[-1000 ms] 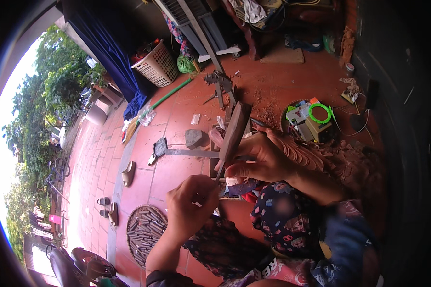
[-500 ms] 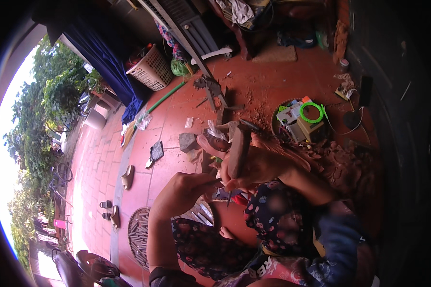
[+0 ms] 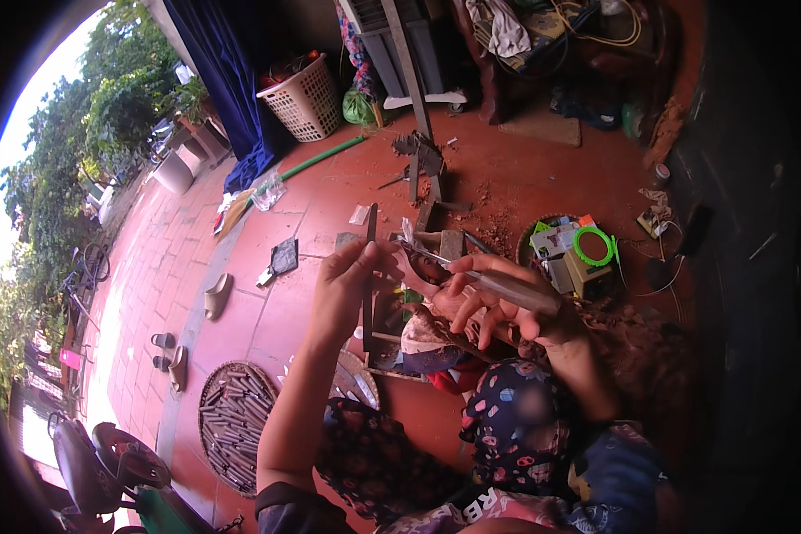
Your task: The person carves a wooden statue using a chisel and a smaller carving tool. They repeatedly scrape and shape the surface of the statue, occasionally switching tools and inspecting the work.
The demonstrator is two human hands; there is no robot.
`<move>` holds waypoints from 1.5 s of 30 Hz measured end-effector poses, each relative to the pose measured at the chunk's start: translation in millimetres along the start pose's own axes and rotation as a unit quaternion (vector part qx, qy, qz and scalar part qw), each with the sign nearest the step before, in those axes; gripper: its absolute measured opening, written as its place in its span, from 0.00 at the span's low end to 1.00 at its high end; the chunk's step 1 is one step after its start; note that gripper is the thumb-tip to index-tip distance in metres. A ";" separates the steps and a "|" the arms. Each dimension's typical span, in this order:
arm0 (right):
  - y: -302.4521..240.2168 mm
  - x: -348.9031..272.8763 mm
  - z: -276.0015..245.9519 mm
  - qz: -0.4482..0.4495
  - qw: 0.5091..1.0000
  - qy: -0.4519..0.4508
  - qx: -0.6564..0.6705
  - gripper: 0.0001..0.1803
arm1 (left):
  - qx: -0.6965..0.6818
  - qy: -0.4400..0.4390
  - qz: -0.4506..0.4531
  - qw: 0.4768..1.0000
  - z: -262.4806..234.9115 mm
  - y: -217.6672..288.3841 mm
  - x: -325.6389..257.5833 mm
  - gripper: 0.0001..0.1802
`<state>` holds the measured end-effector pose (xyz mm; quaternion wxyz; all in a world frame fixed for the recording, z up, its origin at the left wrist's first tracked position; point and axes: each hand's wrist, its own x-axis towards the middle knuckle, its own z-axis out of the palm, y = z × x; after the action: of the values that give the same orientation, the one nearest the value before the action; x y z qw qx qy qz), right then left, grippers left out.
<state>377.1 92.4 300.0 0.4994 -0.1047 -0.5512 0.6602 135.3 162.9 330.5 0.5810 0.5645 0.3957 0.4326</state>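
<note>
My left hand [image 3: 349,287] is raised at the centre and pinches a thin dark flat strip [image 3: 369,233] that stands upright. Just to its right, my right hand [image 3: 494,298] grips a long tool with a shiny metal shaft [image 3: 512,287]. The tool's pointed end [image 3: 421,255] reaches toward the left hand's fingers. A carved reddish wooden piece [image 3: 423,271] lies partly hidden under the right hand's fingers. Both hands hover over my lap in patterned cloth [image 3: 507,427].
On the red tiled floor [image 3: 267,311] lie a round woven tray of several metal tools [image 3: 236,423], a pair of sandals [image 3: 167,356], a single shoe [image 3: 216,295] and wood scraps. A basket with boxes and a green ring [image 3: 571,254] sits right; a white laundry basket [image 3: 307,102] stands behind.
My left hand rose from low in front of my lap to the centre and now holds the dark strip upright. The upright wooden piece has dropped under my right hand, which now shows the metal tool.
</note>
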 end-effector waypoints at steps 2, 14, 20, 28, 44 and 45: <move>4.0 2.3 9.4 -0.028 0.994 0.065 0.086 0.44 | -0.020 -0.033 0.017 0.999 -8.9 -9.3 2.5 0.15; 38.5 19.3 19.2 0.000 0.999 0.048 -0.016 0.45 | -0.075 -0.045 0.070 0.994 -32.1 -35.0 -15.7 0.07; 37.5 31.9 26.8 -0.010 0.991 0.003 0.131 0.48 | 0.028 0.041 0.104 0.993 -33.0 -39.6 -15.6 0.14; 44.2 32.3 18.2 -0.008 0.980 0.094 0.177 0.25 | 0.051 0.095 0.263 0.959 -17.1 -37.2 -12.3 0.14; 53.0 28.9 16.6 0.111 0.965 0.046 0.233 0.18 | 0.244 0.073 0.251 0.934 -9.8 -32.8 -21.2 0.19; 56.6 30.5 14.2 0.113 0.961 0.030 0.252 0.19 | 0.263 0.075 0.272 0.923 -10.0 -34.4 -20.3 0.18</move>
<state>321.9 113.2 270.7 0.4480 -0.0565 -0.3364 0.8264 121.4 147.1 295.1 0.2405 0.7486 0.3693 0.4954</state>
